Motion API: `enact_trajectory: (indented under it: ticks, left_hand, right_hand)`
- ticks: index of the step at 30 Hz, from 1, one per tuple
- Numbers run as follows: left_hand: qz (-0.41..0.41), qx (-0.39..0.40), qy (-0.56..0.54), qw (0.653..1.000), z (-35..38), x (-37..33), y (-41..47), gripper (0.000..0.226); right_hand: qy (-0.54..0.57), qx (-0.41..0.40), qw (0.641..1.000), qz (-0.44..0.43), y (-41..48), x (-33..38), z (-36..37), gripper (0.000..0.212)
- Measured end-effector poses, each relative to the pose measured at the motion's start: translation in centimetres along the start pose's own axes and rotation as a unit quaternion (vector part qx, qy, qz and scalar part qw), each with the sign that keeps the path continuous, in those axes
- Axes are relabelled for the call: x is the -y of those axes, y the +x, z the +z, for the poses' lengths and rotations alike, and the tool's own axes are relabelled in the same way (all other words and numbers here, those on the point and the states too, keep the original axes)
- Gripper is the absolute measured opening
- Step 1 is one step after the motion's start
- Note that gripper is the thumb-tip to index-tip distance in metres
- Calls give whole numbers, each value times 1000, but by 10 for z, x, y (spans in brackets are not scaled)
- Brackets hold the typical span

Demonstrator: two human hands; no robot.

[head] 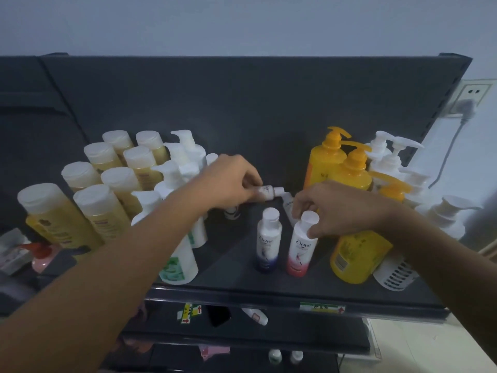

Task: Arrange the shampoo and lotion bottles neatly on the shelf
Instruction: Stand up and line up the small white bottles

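On shelf (234, 281): three orange pump bottles (355, 168), two upright Dove bottles (269, 238).

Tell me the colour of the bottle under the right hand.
White fading to pink-red at its base, seen from the head view.

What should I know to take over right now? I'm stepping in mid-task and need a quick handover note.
Left hand: holds a small Dove bottle tipped sideways above the shelf.
Right hand: fingers on the cap of the pink-bottomed Dove bottle, which stands upright.
Beside it stands the blue-bottomed Dove bottle; another small bottle leans behind them.
Done: yellow flip-cap bottles grouped left, white pump bottles next to them, orange pump bottles right.
Left: stand the held bottle and the leaning one in line with the small Dove pair.
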State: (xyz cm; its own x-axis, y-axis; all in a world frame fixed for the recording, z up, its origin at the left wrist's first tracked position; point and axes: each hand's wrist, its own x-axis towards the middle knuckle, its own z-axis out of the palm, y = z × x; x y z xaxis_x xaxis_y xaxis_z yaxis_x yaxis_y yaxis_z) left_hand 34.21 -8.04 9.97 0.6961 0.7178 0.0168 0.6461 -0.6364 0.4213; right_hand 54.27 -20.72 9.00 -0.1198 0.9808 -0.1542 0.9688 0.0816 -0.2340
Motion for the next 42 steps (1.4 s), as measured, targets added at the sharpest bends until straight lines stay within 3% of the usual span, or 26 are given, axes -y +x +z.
enact_trajectory:
  ticks: [2,4,8,12,16,23,34,38,42]
  left_hand:
    - [-37,-84,10,996,-16,15,19,19]
    - [-66,-120,61,989,-25,30,40,18]
    - [-71,-55,169,982,-19,48,69,37]
    - [-51,-10,190,980,-4,49,81,46]
    - [-47,-15,186,981,0,44,82,25]
    - [-10,2,177,984,-14,28,61,19]
    - [58,88,224,969,-3,18,1,22]
    - [58,102,230,966,-3,17,-5,22]
    - [39,171,239,955,-6,14,0,32]
  right_hand:
    - [15,-4,1000,2,-1,0,-1,40]
    - [32,-27,999,10,0,1,-3,40]
    - [50,-63,996,44,0,0,-7,40]
    - [50,-60,995,69,3,-1,-9,40]
    - [47,-59,994,84,6,-2,-10,34]
    - [49,-91,988,112,17,-13,-12,26]
    - [24,-114,984,137,37,-4,-10,22]
    - [25,-96,983,152,44,-2,-9,23]
    - [31,-75,982,171,60,-8,-10,21]
